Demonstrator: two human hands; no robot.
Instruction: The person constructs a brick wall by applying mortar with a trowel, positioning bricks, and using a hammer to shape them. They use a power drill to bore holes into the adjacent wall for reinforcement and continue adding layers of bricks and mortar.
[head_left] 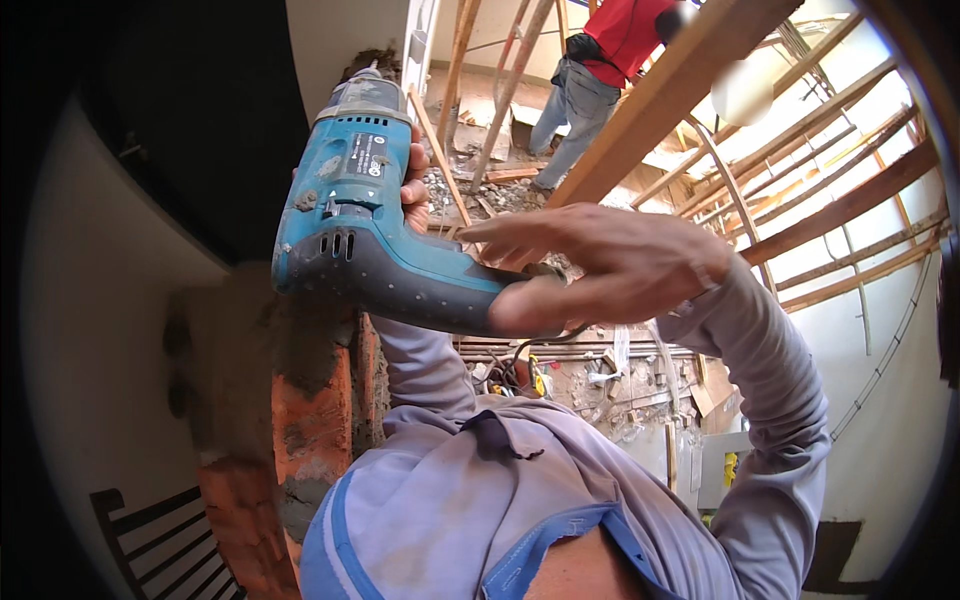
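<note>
A teal and dark grey power drill (345, 190), dusty and spotted with mortar, is held up in front of me with its nose toward the top of the view. From its far side my left hand (415, 185) grips the body; only the fingertips show past the edge. My right hand (620, 260) is at the drill's rear handle, fingers stretched out above it and thumb over its end, slightly blurred. A dark cord (545, 340) hangs below the handle. The drill's small metal tip appears near a rough, broken patch of wall (372, 62).
Exposed orange brick (310, 420) stands close on the left, below the drill. Wooden props and beams (680, 110) cross the upper right. A person in a red shirt (620, 40) stands among rubble beyond. Debris (640, 385) covers the floor; a slatted dark object (165, 545) is lower left.
</note>
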